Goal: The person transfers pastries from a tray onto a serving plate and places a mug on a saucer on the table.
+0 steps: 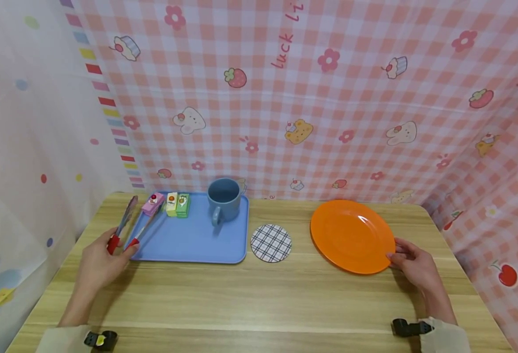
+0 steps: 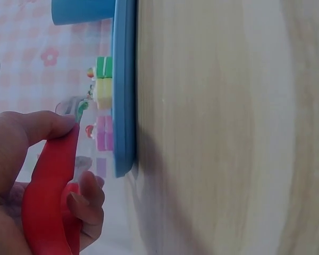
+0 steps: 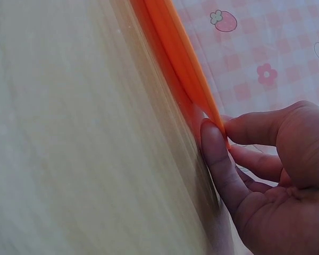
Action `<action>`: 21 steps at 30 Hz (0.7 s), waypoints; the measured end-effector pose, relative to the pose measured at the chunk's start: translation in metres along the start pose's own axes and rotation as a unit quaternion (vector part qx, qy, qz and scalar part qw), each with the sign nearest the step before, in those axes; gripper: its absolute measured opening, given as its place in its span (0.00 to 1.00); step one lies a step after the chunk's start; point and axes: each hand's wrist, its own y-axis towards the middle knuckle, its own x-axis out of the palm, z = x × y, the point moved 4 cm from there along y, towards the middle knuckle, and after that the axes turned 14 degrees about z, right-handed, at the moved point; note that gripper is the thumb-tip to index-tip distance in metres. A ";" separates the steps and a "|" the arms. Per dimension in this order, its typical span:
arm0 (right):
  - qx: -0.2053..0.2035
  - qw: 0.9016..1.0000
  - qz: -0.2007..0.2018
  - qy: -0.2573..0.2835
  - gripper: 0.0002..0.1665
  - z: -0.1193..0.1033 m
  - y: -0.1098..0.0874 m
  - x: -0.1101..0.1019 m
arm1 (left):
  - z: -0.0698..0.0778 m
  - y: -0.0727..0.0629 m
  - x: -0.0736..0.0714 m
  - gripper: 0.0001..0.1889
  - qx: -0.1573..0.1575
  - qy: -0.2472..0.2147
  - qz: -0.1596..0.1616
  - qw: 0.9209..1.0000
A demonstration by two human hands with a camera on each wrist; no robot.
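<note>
My left hand [image 1: 100,260] holds tongs [image 2: 52,180] by their red handles at the tray's left end, the arms spread apart. The blue tray [image 1: 197,250] bears small cake-like blocks: one pink [image 1: 153,204], one yellow [image 1: 172,205] and one green [image 1: 182,205]. In the head view, one tong arm passes in front of the pink block; whether it touches is unclear. My right hand [image 1: 418,264] pinches the right rim of an orange plate [image 1: 351,238]. In the right wrist view, this plate rim [image 3: 194,69] sits between thumb and fingers, tilted close above the table.
A blue-grey mug [image 1: 224,198] stands at the tray's right end, its handle towards me. Between tray and plate lies a round checked coaster [image 1: 271,243]. The wooden table [image 1: 259,304] ends at a pink checked cloth [image 1: 263,122] behind, with cloth at both sides.
</note>
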 end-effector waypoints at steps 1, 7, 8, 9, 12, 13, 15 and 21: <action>0.000 1.000 -0.001 0.000 0.41 0.000 0.000 0.000 | -0.001 0.000 0.000 0.38 -0.002 0.001 -0.002 1.000; 0.000 1.000 -0.002 0.001 0.41 0.001 0.001 0.000 | -0.005 0.003 0.003 0.40 -0.009 0.003 -0.015 1.000; 0.001 1.000 -0.001 0.000 0.41 0.001 0.001 0.000 | -0.006 0.004 0.003 0.40 -0.010 0.003 -0.016 1.000; 0.003 1.000 -0.001 -0.001 0.41 0.001 0.000 0.000 | -0.007 0.004 0.003 0.41 -0.010 0.003 -0.017 1.000; 0.003 1.000 0.001 -0.004 0.41 0.001 0.001 0.001 | -0.009 0.006 0.003 0.41 -0.014 0.002 -0.021 1.000; 0.002 1.000 0.003 -0.004 0.40 0.001 0.000 0.001 | -0.010 0.006 0.004 0.41 -0.013 0.003 -0.021 1.000; -0.003 1.000 0.005 0.000 0.40 0.000 0.000 0.001 | -0.011 0.007 0.004 0.41 -0.013 0.002 -0.021 1.000; -0.015 1.000 0.009 0.010 0.39 0.000 -0.001 0.002 | -0.012 0.009 0.007 0.40 -0.017 0.006 -0.023 1.000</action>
